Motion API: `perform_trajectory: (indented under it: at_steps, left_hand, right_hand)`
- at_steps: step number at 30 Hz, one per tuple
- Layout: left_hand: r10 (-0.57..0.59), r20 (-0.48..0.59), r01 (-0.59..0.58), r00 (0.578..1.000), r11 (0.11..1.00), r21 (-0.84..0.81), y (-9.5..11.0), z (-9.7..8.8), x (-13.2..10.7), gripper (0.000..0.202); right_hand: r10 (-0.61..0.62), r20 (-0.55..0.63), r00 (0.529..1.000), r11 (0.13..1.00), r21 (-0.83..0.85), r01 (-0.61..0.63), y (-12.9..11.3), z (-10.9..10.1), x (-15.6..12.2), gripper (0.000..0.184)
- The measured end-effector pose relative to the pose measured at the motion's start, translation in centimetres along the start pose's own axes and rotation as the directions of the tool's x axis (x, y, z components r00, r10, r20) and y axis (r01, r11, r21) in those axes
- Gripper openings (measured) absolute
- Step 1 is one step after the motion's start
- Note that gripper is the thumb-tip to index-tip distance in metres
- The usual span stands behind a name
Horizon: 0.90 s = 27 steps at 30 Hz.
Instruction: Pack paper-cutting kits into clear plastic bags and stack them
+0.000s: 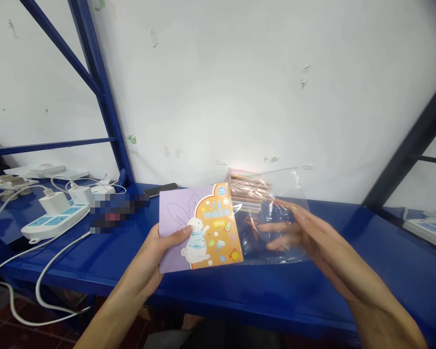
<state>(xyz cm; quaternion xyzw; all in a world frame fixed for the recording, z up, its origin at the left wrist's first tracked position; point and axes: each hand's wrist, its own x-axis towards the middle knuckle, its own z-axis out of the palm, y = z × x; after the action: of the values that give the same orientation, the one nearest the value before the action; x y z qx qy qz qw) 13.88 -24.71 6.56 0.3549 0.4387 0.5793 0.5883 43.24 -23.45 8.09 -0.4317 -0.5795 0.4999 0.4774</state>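
Note:
My left hand [170, 247] grips a thin booklet [218, 242] by its left side, thumb on the cover. The cover is purple and orange, with a white rabbit in a striped sweater and a rabbit outline. Beside the booklet's right edge is a clear plastic bag [294, 186], its left part close against or behind the booklet. Inside it lie several pencil-like sticks [252, 186] and a small orange scissors-shaped piece [253, 227]. My right hand [305, 232] is at the bag's right part, holding the plastic; its fingers are slightly blurred and partly seen through the film.
A white power strip [54, 224] with plugged-in chargers and loose white cables lies on the blue shelf [123, 257] at left. A dark phone-like object [162, 189] rests near the wall. Blue metal posts [100, 87] stand on both sides, and another power strip [430, 228] is far right.

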Motion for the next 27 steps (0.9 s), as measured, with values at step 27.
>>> perform_trajectory:
  at_steps: [27]
  left_hand:
    - [0.721, 0.688, -0.776, 0.087, -0.383, 0.500, -1.3, -0.8, -0.7, 0.023]
  right_hand:
    - [-0.764, 0.344, 0.546, 0.087, -0.783, 0.616, 1.0, 3.3, -0.3, 0.037]
